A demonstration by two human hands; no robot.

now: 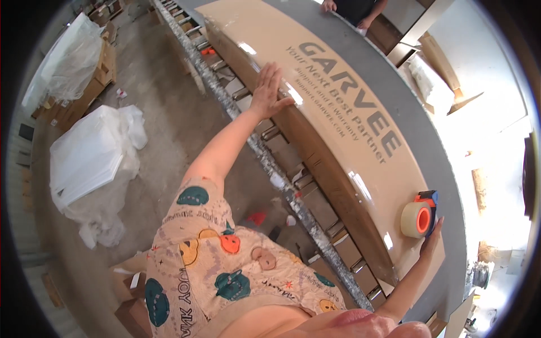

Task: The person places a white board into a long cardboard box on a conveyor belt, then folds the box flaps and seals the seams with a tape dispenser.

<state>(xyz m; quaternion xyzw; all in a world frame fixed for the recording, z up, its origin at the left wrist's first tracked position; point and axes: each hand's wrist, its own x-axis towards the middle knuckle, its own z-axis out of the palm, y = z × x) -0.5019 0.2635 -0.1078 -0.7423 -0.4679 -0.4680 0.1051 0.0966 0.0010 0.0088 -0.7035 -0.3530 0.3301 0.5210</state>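
A long brown cardboard box (332, 152) with dark printing lies in front of me, its surface shiny with clear tape in places. My left hand (269, 93) rests flat on the box's near long edge, fingers stretched out and thumb apart. At the box's right end, my right hand (433, 241) grips a tape dispenser (433, 204) with blue and orange parts. A pale roll of tape (410, 219) on an orange core sits in it. Part of the right hand's grip is hidden behind the dispenser.
Under the box run a roller conveyor with a paint-flecked rail (265, 155) and a grey work surface (420, 132). Across it stands another person (360, 11), hands near the far edge. White sheets in plastic wrap (93, 163) lie on the floor at left, before stacked cardboard (93, 84).
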